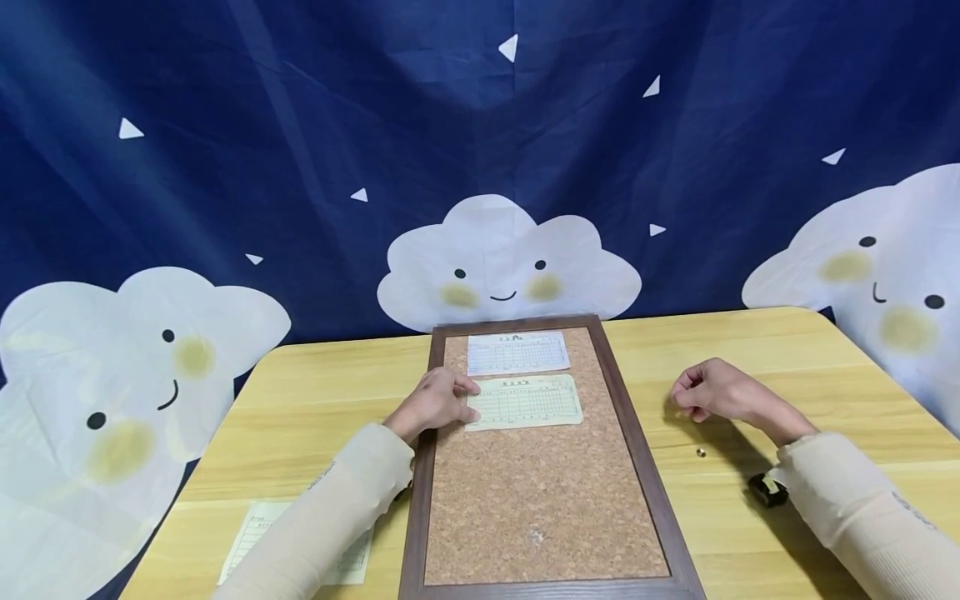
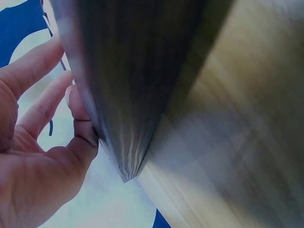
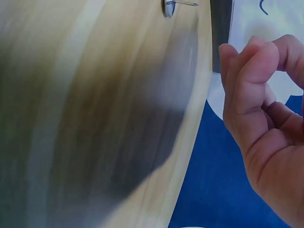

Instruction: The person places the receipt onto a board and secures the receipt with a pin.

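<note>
A pale green ruled form (image 1: 525,402) lies on the cork board (image 1: 540,492), below a white ruled form (image 1: 517,352). My left hand (image 1: 437,398) reaches over the board's left side, with thumb and forefinger pressing on the green form's left edge. In the left wrist view, the dark wooden frame (image 2: 123,95) hides those fingertips in part. Off the board's right side, my right hand (image 1: 716,390) hovers over the table with fingers curled and tips together. No thing shows between them. A small metal pushpin (image 3: 169,8) lies on the table near this hand.
More pale green forms (image 1: 352,562) lie on the table's left side, partly under the left sleeve (image 1: 330,508). The wooden table (image 1: 337,375) surrounds the board. Behind it hangs a dark blue curtain (image 1: 322,125) with printed clouds.
</note>
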Available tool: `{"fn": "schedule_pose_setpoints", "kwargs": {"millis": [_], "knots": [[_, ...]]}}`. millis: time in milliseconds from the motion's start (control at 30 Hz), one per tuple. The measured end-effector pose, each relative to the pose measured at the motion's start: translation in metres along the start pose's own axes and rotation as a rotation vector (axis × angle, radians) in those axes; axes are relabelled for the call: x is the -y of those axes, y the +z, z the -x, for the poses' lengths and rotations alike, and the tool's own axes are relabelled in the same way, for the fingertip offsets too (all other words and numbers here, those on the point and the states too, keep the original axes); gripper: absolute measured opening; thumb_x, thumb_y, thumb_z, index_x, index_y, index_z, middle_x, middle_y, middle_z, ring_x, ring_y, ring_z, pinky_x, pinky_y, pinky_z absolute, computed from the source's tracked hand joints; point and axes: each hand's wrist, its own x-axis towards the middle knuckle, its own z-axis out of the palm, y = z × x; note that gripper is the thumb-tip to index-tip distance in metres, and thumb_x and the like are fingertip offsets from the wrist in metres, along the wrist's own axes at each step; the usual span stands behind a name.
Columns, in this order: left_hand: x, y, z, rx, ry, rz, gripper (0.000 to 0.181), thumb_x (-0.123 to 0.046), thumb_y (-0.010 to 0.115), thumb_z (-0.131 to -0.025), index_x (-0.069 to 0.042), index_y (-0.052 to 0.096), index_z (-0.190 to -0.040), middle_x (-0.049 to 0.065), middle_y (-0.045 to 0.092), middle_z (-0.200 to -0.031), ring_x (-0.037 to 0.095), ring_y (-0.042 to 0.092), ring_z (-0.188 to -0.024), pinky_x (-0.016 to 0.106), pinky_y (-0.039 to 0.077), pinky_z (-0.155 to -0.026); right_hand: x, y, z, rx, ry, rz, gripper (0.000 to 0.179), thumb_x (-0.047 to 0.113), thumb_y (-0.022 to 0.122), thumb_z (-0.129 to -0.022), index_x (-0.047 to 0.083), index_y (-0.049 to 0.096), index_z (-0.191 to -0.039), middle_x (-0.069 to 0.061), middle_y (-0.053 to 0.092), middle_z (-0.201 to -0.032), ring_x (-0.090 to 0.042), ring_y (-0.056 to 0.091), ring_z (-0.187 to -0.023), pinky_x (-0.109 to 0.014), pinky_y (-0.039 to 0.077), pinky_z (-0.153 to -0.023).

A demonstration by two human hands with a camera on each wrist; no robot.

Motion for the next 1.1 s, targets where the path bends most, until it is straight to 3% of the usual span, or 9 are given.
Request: {"fn": "schedule_pose_setpoints", "kwargs": {"millis": [500, 800, 1100], "knots": [[-0.001, 0.000, 0.001, 0.010, -0.016, 0.003, 0.034, -0.006, 0.086, -0.077, -0.012, 0.076, -0.109, 0.011, 0.063, -0.126, 0.028, 0.057, -0.118, 0.043, 0.047, -0.098, 0.007, 0.001, -0.003, 0.001, -0.015, 0.025, 0.019, 0.004, 0.060, -0.097, -0.013, 0.065, -0.104, -0.004, 0.061, -0.082, -0.014, 0.056, -0.069, -0.029, 0.056, -0.063], [0.000, 0.001, -0.001, -0.002, -0.004, -0.013, 0.035, -0.007, 0.088, -0.076, -0.012, 0.077, -0.108, 0.010, 0.064, -0.123, 0.027, 0.058, -0.115, 0.042, 0.048, -0.097, 0.009, 0.002, -0.004, -0.017, -0.052, 0.034, 0.017, 0.003, 0.061, -0.096, -0.012, 0.067, -0.101, -0.006, 0.068, -0.087, -0.018, 0.063, -0.070, -0.031, 0.056, -0.065], [0.000, 0.000, 0.000, 0.004, 0.002, -0.015, 0.035, -0.007, 0.087, -0.076, -0.011, 0.077, -0.110, 0.011, 0.062, -0.124, 0.027, 0.058, -0.114, 0.042, 0.047, -0.098, 0.013, 0.006, -0.008, -0.040, -0.094, -0.030, 0.017, 0.000, 0.060, -0.094, -0.014, 0.067, -0.100, -0.011, 0.070, -0.090, -0.019, 0.066, -0.074, -0.033, 0.058, -0.069]]}}
